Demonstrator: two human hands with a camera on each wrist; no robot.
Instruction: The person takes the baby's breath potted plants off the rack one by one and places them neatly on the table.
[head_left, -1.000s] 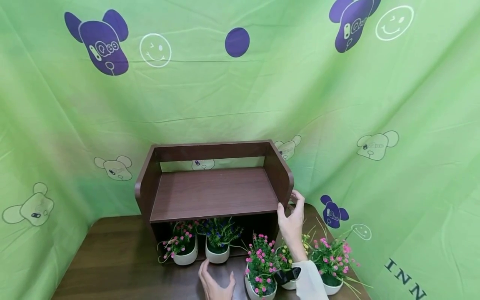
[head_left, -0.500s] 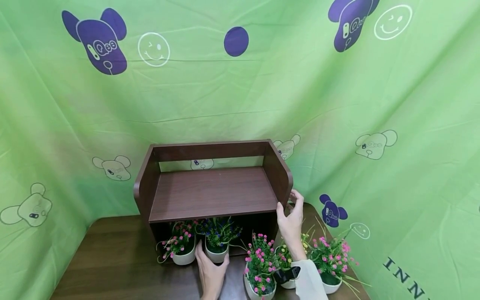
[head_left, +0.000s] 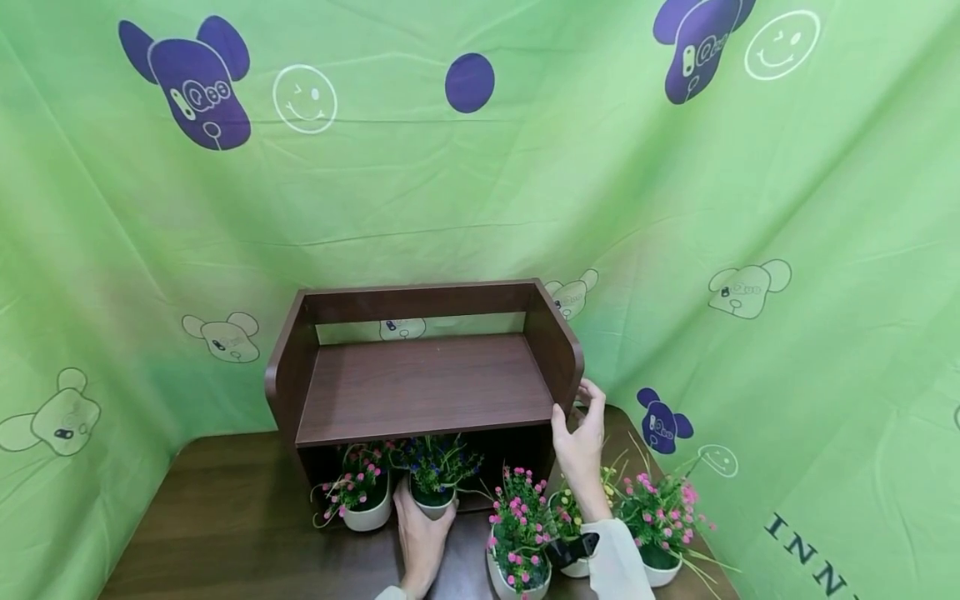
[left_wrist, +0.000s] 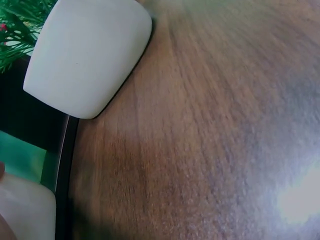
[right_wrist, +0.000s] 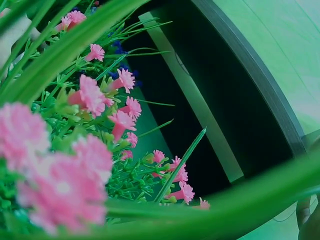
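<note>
White ceramic-looking sides marked the blue-flowered potted plant (head_left: 438,475), which stood at the mouth of the lower compartment of a dark brown desktop shelf (head_left: 427,375), its foliage reaching under the upper board. The left hand (head_left: 422,533) was curled round the pot from the front, thumb on one side and fingers on the other, opened only as wide as the pot. The right hand (head_left: 581,442) held the shelf's right side panel near its front edge, thumb in front and fingers outside.

The step in hand seemed to be adjusting that pot's place while the other hand steadied the shelf. Whether its base rested on the bottom board could not be told. Just left of it stood a pink-flowered potted plant (head_left: 366,500), so the next move probably called for a level push, without tipping or snagging leaves on that neighbour.

Three more potted plants, pink (head_left: 520,533), yellow (head_left: 570,512) and pink (head_left: 663,525), stood on the counter (head_left: 202,500) toward the right, outside the compartment.
</note>
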